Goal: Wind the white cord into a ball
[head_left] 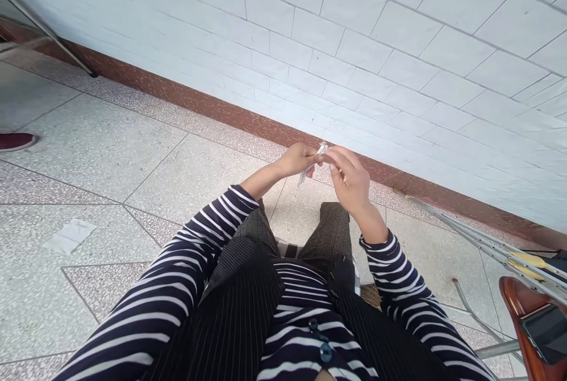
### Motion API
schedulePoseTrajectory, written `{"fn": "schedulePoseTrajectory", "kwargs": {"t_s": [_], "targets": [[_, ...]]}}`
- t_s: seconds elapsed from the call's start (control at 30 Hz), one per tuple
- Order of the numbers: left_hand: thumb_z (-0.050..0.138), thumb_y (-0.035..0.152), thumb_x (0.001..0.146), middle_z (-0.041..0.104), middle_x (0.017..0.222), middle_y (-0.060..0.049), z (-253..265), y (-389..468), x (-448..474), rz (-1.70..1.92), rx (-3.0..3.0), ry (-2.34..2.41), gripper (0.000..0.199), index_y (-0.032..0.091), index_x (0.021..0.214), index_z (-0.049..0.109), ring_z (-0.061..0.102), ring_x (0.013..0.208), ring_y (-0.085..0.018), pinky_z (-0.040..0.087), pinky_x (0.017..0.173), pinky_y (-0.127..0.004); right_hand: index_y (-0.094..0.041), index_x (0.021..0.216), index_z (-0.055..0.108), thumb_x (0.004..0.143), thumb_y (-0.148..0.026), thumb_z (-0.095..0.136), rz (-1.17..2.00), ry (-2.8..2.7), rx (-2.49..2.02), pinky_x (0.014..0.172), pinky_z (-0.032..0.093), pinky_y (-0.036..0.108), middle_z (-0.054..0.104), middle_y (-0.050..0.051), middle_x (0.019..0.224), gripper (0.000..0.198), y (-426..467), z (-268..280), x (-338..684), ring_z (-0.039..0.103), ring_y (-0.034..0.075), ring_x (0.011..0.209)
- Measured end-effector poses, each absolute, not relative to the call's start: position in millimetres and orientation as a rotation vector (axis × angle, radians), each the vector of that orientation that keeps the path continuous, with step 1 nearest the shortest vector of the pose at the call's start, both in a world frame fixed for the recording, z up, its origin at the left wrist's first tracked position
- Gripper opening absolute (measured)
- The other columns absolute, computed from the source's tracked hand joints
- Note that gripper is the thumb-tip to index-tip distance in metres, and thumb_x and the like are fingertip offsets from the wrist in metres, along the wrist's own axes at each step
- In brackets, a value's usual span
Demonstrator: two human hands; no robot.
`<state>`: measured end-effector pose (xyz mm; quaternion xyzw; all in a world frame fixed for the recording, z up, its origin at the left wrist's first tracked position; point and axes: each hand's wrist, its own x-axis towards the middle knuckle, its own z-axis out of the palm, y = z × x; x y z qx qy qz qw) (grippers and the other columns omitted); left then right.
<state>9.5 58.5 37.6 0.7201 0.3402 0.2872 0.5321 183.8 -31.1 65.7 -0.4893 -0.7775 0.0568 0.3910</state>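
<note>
At the frame's centre, a small, thin, pale strip [311, 163] hangs crumpled between both hands. The left hand [297, 160] and right hand [349, 179] each pinch it with fingertips closed.

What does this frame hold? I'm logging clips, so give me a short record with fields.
setting: tiled floor beside a white tiled wall
left hand: pinches a small pale strip
right hand: fingers meet the strip's upper end
posture: seated, hands raised above the knees
clothing: striped sleeves
nearby: metal crutches, paper scrap
</note>
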Motion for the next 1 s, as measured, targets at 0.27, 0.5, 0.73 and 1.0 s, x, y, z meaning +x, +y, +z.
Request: {"fn": "schedulePoseTrajectory", "kwargs": {"t_s": [0.27, 0.5, 0.73, 1.0], "targets": [[0.061, 0.021, 0.086, 0.056, 0.044, 0.004, 69, 44, 4, 0.474, 2.225, 0.945, 0.032, 0.016, 0.054, 0.061, 0.046, 0.044, -0.009, 0.028, 0.052, -0.024, -0.018, 0.102, 0.075, 0.103, -0.037, 0.045, 0.151, -2.239, -1.442, 0.064, 0.048, 0.032, 0.072, 0.011, 0.096, 0.035, -19, 69, 190, 0.067, 0.023, 0.081], [0.065, 0.041, 0.086, 0.062, 0.058, 0.001, 56, 46, -13, 0.489, 1.925, 0.688, 0.037, 0.014, 0.061, 0.068, 0.048, 0.054, -0.008, 0.033, 0.058, -0.023, -0.016, 0.086, 0.078, 0.088, -0.05, 0.064, 0.882, -1.603, -1.487, 0.054, 0.047, 0.028, 0.07, 0.005, 0.067, 0.037, -25, 57, 228, 0.062, 0.016, 0.053], [0.07, 0.037, 0.082, 0.06, 0.05, 0.001, 65, 57, -12, 0.389, 1.849, 0.679, 0.027, 0.016, 0.064, 0.072, 0.048, 0.05, -0.009, 0.034, 0.058, -0.024, -0.025, 0.121, 0.071, 0.074, -0.037, 0.08, 1.058, -1.923, -1.395, 0.076, 0.055, 0.033, 0.076, 0.005, 0.11, 0.05, -27, 62, 241, 0.07, 0.021, 0.089], [0.071, 0.029, 0.08, 0.059, 0.048, 0.0, 83, 61, -13, 0.375, 1.89, 0.644, 0.019, 0.017, 0.066, 0.076, 0.047, 0.048, -0.01, 0.034, 0.056, -0.025, -0.016, 0.087, 0.078, 0.09, -0.053, 0.064, 1.261, -1.827, -1.366, 0.063, 0.052, 0.029, 0.071, 0.004, 0.071, 0.039, -29, 70, 238, 0.066, 0.015, 0.061]]}}
